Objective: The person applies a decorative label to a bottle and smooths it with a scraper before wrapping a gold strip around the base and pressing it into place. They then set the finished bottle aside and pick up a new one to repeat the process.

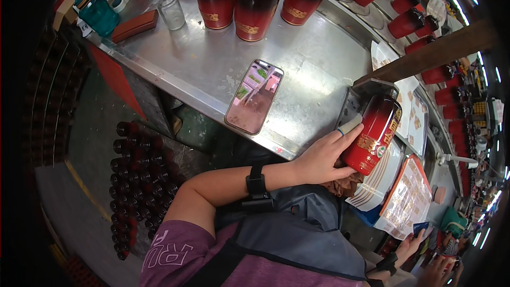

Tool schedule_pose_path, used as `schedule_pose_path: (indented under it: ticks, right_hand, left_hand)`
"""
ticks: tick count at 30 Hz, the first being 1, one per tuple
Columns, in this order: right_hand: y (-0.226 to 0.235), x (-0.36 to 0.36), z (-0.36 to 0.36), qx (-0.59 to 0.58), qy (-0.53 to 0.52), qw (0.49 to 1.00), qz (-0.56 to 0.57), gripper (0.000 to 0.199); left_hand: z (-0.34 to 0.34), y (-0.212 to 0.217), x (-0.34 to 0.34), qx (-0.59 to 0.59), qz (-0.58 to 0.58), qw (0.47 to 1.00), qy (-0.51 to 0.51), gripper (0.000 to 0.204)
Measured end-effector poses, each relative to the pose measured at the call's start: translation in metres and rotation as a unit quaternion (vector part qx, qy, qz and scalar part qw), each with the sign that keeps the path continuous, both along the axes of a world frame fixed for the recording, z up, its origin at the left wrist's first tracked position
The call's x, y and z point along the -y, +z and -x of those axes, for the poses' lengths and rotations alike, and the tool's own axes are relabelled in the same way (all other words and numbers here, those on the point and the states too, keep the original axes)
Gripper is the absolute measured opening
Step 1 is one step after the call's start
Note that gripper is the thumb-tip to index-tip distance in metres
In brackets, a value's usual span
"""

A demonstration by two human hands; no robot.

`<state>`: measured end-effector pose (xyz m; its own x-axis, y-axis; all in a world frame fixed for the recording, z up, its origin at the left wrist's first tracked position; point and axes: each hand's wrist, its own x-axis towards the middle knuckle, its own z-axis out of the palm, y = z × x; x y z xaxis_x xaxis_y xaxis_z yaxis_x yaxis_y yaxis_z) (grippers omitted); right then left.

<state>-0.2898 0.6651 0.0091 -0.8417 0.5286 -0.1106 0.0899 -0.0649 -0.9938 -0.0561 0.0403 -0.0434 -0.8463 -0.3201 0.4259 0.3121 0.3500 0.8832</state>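
Observation:
My left hand (325, 157) grips the lower part of a glossy red-and-black bottle (369, 141) with gold decoration. The bottle leans over at the table's right side, its neck pointing up and away. A pale cover wraps one of my left fingers. At the lower right, my right hand (408, 249) pinches a small flat dark-blue piece (421, 227) beside a sheet of gold-and-red labels (408, 202). Crumpled brown cloth or paper (344, 185) lies under the left hand.
A phone (255, 96) lies on the metal table (313, 85). Several red bottles (258, 8) stand at the back, near a clear glass jar (171, 11) and teal bottle (95, 13). A wooden bar (425, 56) crosses at right. Many dark bottles (141, 181) stand lower left. Another person's hand (438, 271) shows lower right.

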Motion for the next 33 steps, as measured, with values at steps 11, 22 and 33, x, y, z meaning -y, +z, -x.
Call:
schedule_pose_path:
  ticks: [11,22,33]
  right_hand:
    - [0.004,0.029,0.001,0.011,0.07,0.997,0.041,0.023]
    - [0.011,0.087,-0.009,0.0,0.091,0.994,0.052,0.018]
    - [0.006,0.11,-0.008,0.008,0.108,0.992,0.058,0.018]
  left_hand:
    - [0.0,-0.001,0.001,-0.001,-0.011,1.0,-0.009,0.095]
    - [0.0,-0.001,0.004,0.004,-0.005,1.0,-0.004,0.097]
    - [-0.001,-0.006,0.001,-0.022,-0.001,1.0,0.009,0.098]
